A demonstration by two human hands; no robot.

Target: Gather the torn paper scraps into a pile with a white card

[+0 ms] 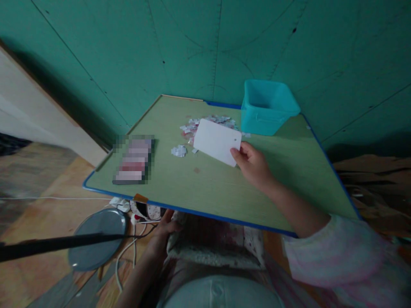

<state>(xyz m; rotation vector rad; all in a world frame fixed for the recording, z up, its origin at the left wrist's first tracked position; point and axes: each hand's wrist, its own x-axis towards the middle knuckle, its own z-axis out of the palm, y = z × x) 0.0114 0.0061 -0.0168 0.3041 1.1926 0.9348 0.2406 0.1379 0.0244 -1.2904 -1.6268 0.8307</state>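
Well, a flat, round-cornered card (214,140).

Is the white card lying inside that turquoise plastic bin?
No, the right hand holds the white card by one edge, outside the turquoise plastic bin.

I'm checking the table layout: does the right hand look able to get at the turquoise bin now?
Probably yes: nothing stands between the right hand and the turquoise bin, though that hand holds a white card.
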